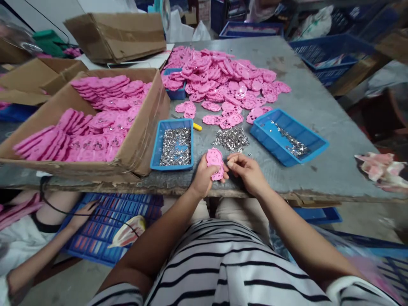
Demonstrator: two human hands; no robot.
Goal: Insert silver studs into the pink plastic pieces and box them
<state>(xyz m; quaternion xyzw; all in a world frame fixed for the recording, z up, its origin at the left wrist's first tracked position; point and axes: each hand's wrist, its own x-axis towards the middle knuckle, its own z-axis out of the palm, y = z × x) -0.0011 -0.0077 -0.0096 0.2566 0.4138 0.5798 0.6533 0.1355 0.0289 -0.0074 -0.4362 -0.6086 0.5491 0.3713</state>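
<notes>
My left hand (pixel 204 176) holds a flat pink plastic piece (pixel 214 158) upright near the table's front edge, thumb across its lower part. Just right of it, my right hand (pixel 244 168) is pinched; whatever sits between its fingertips is too small to name. Beyond the hands lies a loose pile of small silvery metal parts (pixel 232 138). A blue tray (pixel 153 155) with more metal parts stands to the left. Another blue tray (pixel 270 146), tilted at an angle to the right, has fewer parts along one side. Farther back spreads a large heap of pink pieces (pixel 223 76).
A cardboard box (pixel 140 148) full of stacked pink pieces stands at left. A yellow-handled tool (pixel 197 126) lies beside the left tray. Crumpled cloth (pixel 381 168) is at the right edge. Another person's hand (pixel 87 209) rests over a blue crate (pixel 105 250) below left.
</notes>
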